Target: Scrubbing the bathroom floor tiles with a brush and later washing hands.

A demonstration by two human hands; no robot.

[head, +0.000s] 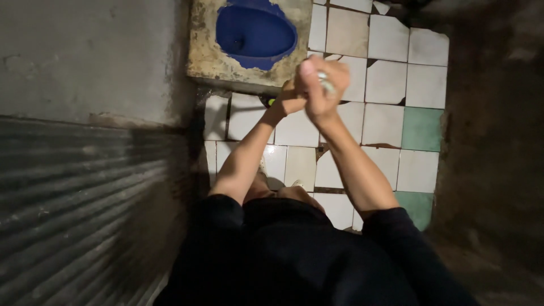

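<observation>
Above the tiled floor [385, 85], before the blue squat pan [255, 34]: one small pale object [326, 84], pinched in my right hand [320, 88], fingers curled tight about it. My left hand [289, 99] presses against the right, its grip not discernible. Object judged light, rigid, possibly slippery; best held mid-body.
</observation>
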